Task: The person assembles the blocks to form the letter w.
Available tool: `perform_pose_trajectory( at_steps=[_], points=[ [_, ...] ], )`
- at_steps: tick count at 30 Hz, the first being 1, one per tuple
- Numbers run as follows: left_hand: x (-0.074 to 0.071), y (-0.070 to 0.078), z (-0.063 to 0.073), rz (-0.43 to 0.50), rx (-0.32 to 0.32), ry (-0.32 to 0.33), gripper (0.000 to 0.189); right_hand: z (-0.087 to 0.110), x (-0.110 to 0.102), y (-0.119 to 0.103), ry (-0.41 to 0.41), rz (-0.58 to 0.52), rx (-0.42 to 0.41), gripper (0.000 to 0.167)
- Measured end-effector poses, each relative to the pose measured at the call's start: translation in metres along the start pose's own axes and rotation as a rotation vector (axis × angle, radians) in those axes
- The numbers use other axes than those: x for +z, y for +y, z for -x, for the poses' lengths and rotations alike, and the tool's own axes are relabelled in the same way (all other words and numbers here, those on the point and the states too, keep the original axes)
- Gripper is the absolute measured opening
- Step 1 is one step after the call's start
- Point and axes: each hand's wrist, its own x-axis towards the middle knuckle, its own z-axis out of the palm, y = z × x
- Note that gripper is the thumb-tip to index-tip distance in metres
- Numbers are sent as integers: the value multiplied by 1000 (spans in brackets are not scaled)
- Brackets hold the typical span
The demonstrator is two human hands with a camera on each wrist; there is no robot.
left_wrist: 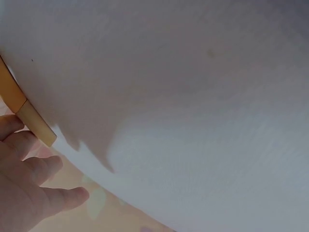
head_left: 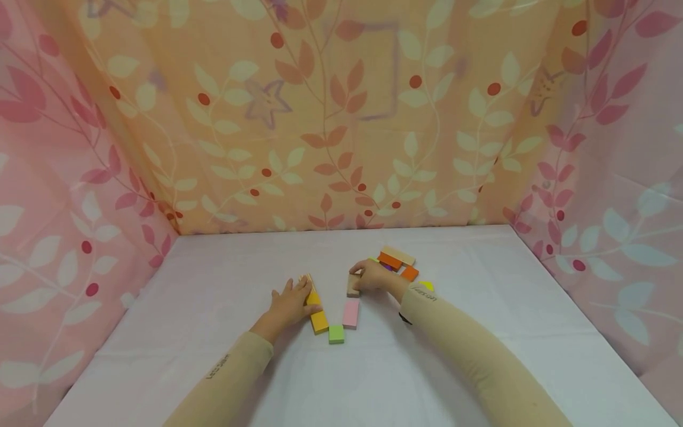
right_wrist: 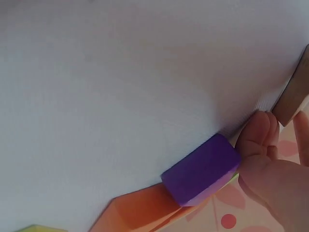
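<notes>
Clearly, the relation that matters runs between the brown wooden block (head_left: 353, 286) and the pink block (head_left: 351, 313), right of centre in the lower half of the head view. The brown block lies straight above the pink one in the frame, both long axes running nearly up and down, the pink one leaning slightly; their ends are so near that I cannot tell whether they touch. The right hand (head_left: 374, 276) is the nearer one, coming in from the right and pinching the brown block between thumb and fingers.

Across to the left, the left hand (head_left: 288, 303) is spread, its thumb side resting along the upper yellow block (head_left: 313, 299). In the left wrist view, a fingertip touches a light wooden block (left_wrist: 36, 123) that meets the yellow one end to end. Below come the lower yellow block (head_left: 319, 323) and, at the bottom of the bend, a green block (head_left: 336, 334), just left of the pink block's lower end.

Beyond the right hand, toward the upper right, a beige block (head_left: 400, 255), two orange blocks (head_left: 409, 273) and a purple block (right_wrist: 200, 169) sit grouped on the white surface (head_left: 373, 379).
</notes>
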Motion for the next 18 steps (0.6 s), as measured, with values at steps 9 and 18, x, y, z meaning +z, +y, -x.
perform_pose_trajectory(
  at_steps=[9,18],
  points=[
    [-1,0,-1,-27,-6,4,75,0,-1,3,-46,-44,4,39],
    [-3,3,-1,-22,-5,6,74,2,0,5,-32,-34,-11,40]
  ],
)
